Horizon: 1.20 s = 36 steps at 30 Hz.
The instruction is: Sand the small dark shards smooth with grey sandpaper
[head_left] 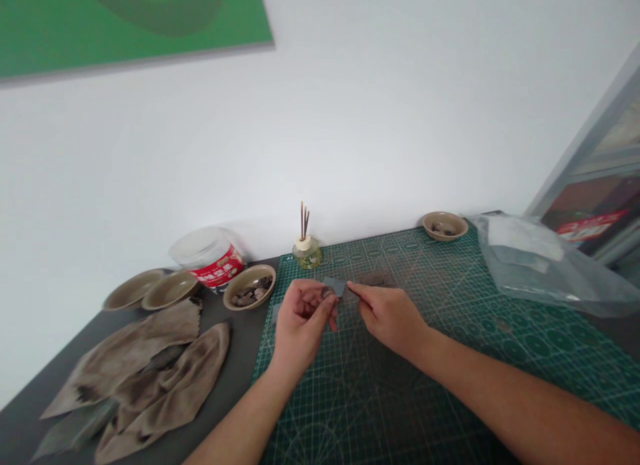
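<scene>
Both my hands meet above the green cutting mat (450, 358). My left hand (300, 321) is curled, its fingertips pinching a small dark round object (327, 293). My right hand (387, 315) pinches a small grey strip (334, 285), perhaps sandpaper, and holds it against that object. Another small grey piece (275, 311) lies on the mat's left edge, just beside my left hand.
A bowl of small stones (249, 288), two empty bowls (153, 289) and a red-labelled plastic tub (210, 257) stand at the back left. Stained cloths (145, 371) lie at left. A reed diffuser (307, 250), another bowl (444, 225) and a clear plastic bag (540, 265) sit further back.
</scene>
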Each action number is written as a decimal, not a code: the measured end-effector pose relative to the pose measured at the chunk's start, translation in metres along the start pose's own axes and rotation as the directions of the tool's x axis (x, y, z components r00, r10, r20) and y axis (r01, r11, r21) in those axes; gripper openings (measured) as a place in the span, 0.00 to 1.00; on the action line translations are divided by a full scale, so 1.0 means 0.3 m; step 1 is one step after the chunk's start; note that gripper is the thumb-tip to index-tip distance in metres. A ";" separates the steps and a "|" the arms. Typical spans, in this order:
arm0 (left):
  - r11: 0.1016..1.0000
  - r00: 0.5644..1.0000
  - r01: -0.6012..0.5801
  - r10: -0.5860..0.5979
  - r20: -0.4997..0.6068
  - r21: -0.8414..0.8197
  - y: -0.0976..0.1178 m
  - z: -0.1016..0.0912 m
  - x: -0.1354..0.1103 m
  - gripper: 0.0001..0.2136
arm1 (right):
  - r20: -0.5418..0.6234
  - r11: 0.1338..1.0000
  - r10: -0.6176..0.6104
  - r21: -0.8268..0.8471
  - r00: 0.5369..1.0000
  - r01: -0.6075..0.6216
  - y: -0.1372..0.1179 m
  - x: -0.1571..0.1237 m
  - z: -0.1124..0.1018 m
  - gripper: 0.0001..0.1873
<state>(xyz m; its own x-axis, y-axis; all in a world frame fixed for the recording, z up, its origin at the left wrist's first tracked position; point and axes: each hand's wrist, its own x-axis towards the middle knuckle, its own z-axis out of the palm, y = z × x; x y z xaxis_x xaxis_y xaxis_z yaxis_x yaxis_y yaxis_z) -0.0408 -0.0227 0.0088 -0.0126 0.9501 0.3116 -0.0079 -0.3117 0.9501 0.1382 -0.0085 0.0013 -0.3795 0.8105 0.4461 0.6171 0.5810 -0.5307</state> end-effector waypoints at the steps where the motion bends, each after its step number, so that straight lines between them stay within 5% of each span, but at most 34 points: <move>1: 1.000 1.000 -0.005 0.005 0.000 -0.013 0.000 -0.001 0.003 0.10 | -0.021 1.000 0.015 0.018 1.000 -0.014 0.004 0.002 -0.003 0.22; 8: 0.995 0.992 0.088 -0.083 0.096 -0.047 -0.019 0.002 0.011 0.11 | -0.170 0.981 -0.029 0.182 0.985 0.061 -0.003 -0.005 -0.005 0.23; 12: 0.992 0.991 0.079 -0.089 0.099 0.100 -0.017 0.002 0.011 0.06 | -0.213 0.963 -0.138 0.201 0.967 0.182 -0.020 -0.012 0.001 0.23; 20: 0.989 0.989 0.038 -0.058 0.138 0.146 -0.026 -0.002 0.006 0.07 | -0.131 0.944 -0.323 0.027 0.937 0.329 -0.003 -0.007 0.011 0.22; 26: 0.989 0.997 0.040 -0.049 0.063 0.143 -0.011 0.000 0.002 0.09 | -0.116 0.954 -0.300 -0.016 0.947 0.301 0.023 0.001 0.013 0.22; 31: 0.985 0.999 0.048 -0.052 0.016 0.168 -0.015 -0.008 0.009 0.09 | -0.219 0.974 -0.217 0.021 0.951 0.227 -0.002 -0.007 0.007 0.24; 36: 0.983 0.997 0.050 -0.059 0.049 0.176 -0.010 -0.002 0.007 0.08 | -0.137 0.952 -0.305 -0.016 0.942 0.306 -0.011 -0.012 0.006 0.24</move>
<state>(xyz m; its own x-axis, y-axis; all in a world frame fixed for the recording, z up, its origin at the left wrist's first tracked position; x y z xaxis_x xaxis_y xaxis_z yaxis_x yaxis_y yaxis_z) -0.0413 -0.0197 0.0067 0.0367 0.9662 0.2552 0.1674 -0.2577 0.9516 0.1365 -0.0133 0.0002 -0.4514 0.5765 0.6811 0.4820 0.7999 -0.3576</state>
